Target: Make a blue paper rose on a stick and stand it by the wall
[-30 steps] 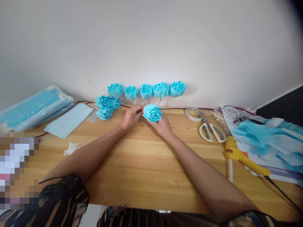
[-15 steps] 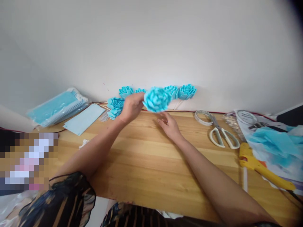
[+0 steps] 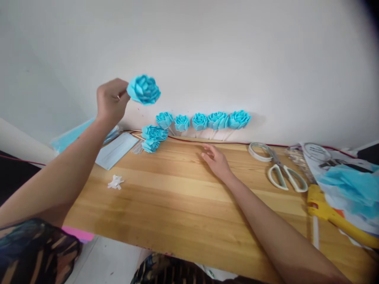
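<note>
Raised in front of the wall, my left hand [image 3: 112, 98] is closed at the base of a blue flower [image 3: 144, 90], whose stem is hidden. Low over the table, my right hand [image 3: 217, 161] has its fingers apart and holds nothing. Behind it, several blue flowers on pale sticks lean against the wall, among them one at the right end [image 3: 239, 119] and one in the middle [image 3: 199, 121]. More blue flowers [image 3: 151, 145] lie at the left of that row.
On the left are a blue sheet [image 3: 117, 150], a bagged blue stack [image 3: 71, 136] and white scraps [image 3: 115, 182]. White-handled scissors [image 3: 286, 173], a tape roll [image 3: 259, 152], a yellow glue gun [image 3: 331, 211] and blue fabric pieces [image 3: 355, 185] are on the right.
My left hand has lifted the blue flower up and to the left, away from my right hand. The row of flowers behind is now uncovered.
</note>
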Motion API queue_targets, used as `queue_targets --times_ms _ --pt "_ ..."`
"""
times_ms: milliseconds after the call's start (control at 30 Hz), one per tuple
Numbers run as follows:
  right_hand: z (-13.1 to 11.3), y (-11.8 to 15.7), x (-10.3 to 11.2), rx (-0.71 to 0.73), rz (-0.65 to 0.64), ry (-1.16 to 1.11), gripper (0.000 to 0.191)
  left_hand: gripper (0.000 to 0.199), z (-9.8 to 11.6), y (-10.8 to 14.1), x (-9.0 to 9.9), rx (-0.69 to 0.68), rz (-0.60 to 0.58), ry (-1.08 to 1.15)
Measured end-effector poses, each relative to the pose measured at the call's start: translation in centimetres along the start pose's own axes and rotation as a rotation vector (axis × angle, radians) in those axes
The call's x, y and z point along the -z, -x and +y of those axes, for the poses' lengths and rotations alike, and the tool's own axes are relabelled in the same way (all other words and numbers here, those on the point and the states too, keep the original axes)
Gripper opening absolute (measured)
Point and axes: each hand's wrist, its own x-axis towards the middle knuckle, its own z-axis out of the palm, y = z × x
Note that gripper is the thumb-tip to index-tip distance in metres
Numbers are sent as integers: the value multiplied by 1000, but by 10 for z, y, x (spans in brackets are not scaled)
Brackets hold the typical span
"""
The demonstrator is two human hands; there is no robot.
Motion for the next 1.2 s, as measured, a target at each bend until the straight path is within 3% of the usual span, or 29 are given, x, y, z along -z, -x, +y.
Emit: queue_targets --times_ms 67,233,400,667,900,1200 --pt "-1 0 1 -3 -13 7 38 25 -23 14 -4 72 -187 -145" --pt "-1 0 2 -11 -23 22 37 15 -59 49 -22 189 -285 -263" --pt "-3 0 3 -36 -41 31 37 24 -78 70 -39 243 -396 -350" --pt "-8 -1 5 -90 -59 29 36 35 -85 85 -59 284 -455 -326" --pt "-11 -1 5 -110 -71 38 35 33 -78 95 -67 343 -466 -314" --pt "-9 -1 5 -121 -72 29 32 24 -81 100 -69 399 -368 -273"
